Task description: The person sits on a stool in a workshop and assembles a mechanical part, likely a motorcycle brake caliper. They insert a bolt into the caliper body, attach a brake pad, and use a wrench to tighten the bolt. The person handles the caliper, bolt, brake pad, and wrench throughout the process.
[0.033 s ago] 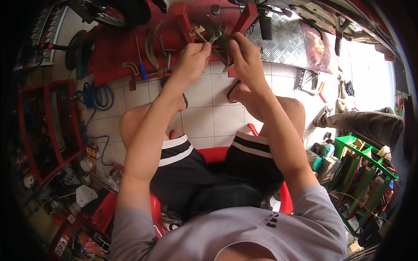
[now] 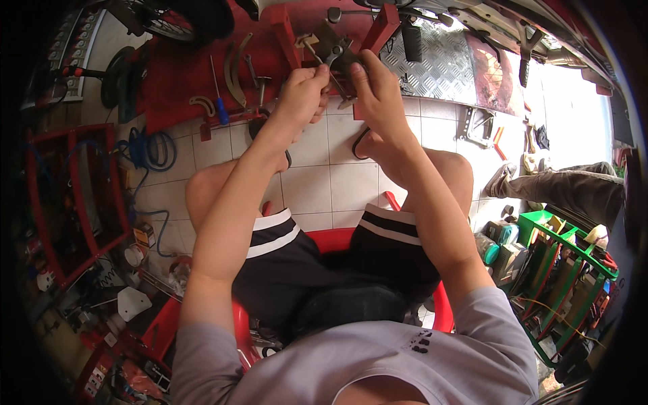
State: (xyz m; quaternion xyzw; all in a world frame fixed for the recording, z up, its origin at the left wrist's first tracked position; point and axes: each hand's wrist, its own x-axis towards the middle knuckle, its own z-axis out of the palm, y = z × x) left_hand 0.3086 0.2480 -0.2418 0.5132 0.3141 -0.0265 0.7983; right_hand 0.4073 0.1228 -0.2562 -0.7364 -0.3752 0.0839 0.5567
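Note:
My left hand (image 2: 307, 93) is closed, its thumb and fingers pinching the handle of a wrench. The wrench's silvery head (image 2: 335, 52) lies against a dull metal plate (image 2: 329, 35) between two red uprights of a stand. At the plate's near right edge is my right hand (image 2: 378, 84), its thumb on top and its fingers curled around a dark metal part (image 2: 349, 62). How far those fingers wrap is hidden. A small brass-coloured piece (image 2: 307, 42) sits by the left upright. Thin metal rods stick out below the plate, between my hands.
On the red bench (image 2: 169, 88) lie a blue-handled screwdriver (image 2: 221, 108), curved metal pieces (image 2: 235, 77) and another wrench (image 2: 251, 67). A blue hose (image 2: 152, 152) coils at left near a red rack (image 2: 77, 196). A green rack (image 2: 567, 236) and another person's leg (image 2: 567, 191) are at right.
My left hand has shifted slightly, and more of its lower fingers show. My right thumb sits a little lower and further left on the metal part.

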